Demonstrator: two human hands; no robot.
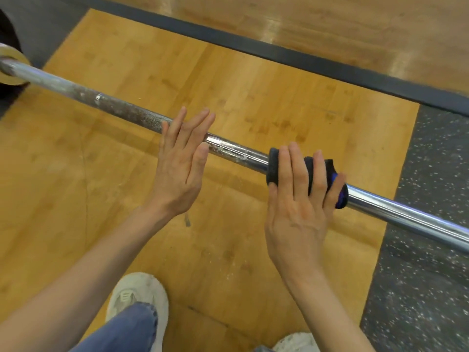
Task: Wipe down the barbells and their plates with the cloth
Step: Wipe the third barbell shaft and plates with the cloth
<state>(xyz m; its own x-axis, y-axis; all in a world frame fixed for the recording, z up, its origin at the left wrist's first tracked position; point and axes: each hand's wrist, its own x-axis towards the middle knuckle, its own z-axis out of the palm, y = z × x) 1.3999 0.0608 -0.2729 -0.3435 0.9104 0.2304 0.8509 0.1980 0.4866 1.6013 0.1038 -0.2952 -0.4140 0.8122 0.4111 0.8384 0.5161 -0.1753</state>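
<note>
My shoe [138,298] nearest. Right hand [297,212] wraps cloth [274,168] round bar [228,148]; left hand [181,163] open, fingers straight. Bar may roll.

Bright, even overhead light; glare streaks the glossy wood floor [291,24] up top and the chrome bar [396,209]. Soft shadow lies under the bar. Left end smears with blur, edges bow.
</note>
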